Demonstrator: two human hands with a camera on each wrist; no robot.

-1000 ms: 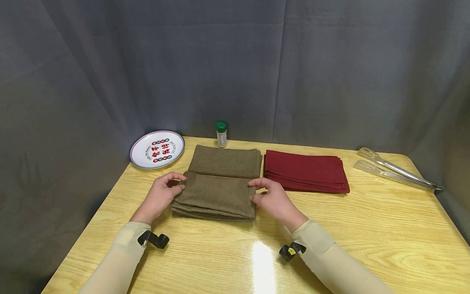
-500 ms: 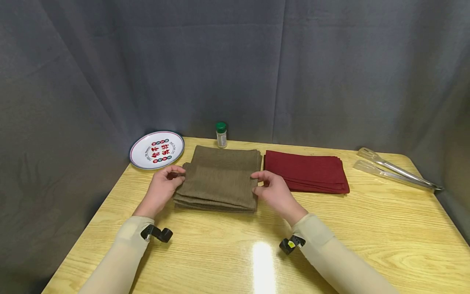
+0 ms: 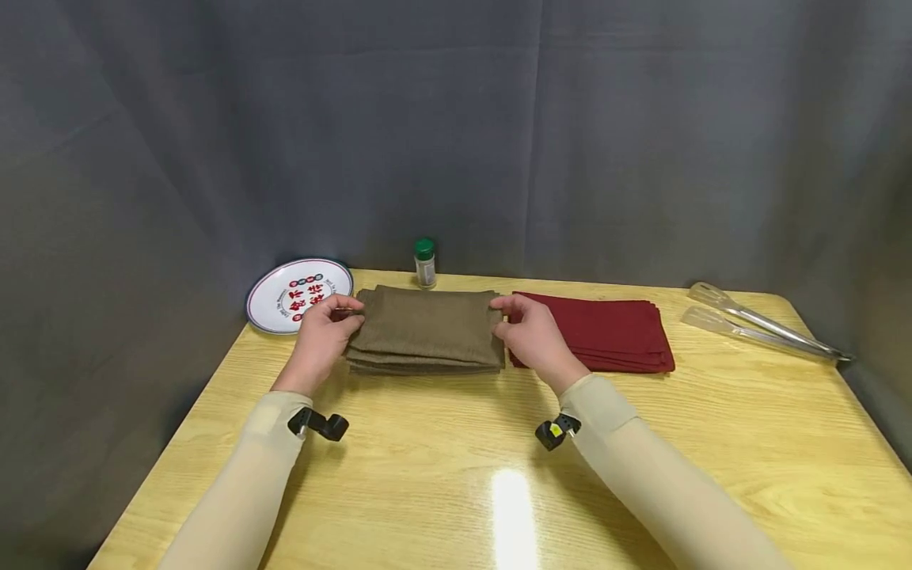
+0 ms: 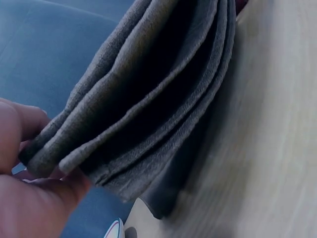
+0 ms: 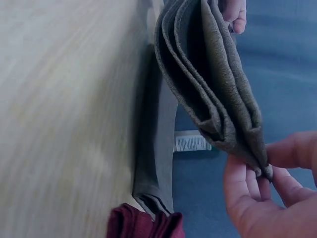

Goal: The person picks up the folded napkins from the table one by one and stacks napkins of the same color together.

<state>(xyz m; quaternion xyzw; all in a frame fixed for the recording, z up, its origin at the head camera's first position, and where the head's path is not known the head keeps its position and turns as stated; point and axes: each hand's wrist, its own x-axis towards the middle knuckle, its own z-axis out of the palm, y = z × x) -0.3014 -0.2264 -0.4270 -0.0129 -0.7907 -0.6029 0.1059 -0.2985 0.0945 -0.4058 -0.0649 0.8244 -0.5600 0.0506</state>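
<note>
A folded brown cloth napkin [image 3: 427, 326] hangs between both hands, raised off the table. My left hand [image 3: 322, 336] pinches its left end, thumb against fingers. At the opposite end my right hand [image 3: 534, 336] pinches a corner. In the left wrist view the layers of the held napkin [image 4: 133, 106] fan apart at the open edge. Below it, in the right wrist view, a second folded brown napkin [image 5: 154, 144] lies on the table. The held one hides nearly all of that lower napkin in the head view.
Just right of my right hand lies a stack of folded dark red napkins [image 3: 616, 332]. A white oval plate [image 3: 267, 297] with red characters sits at the back left. A green-capped bottle [image 3: 425, 269] stands behind the brown napkins. Metal tongs [image 3: 773, 331] lie far right.
Both hands have carried the brown napkin away from me, from in front of the other brown napkin to above it. The grip at both ends stays the same.
</note>
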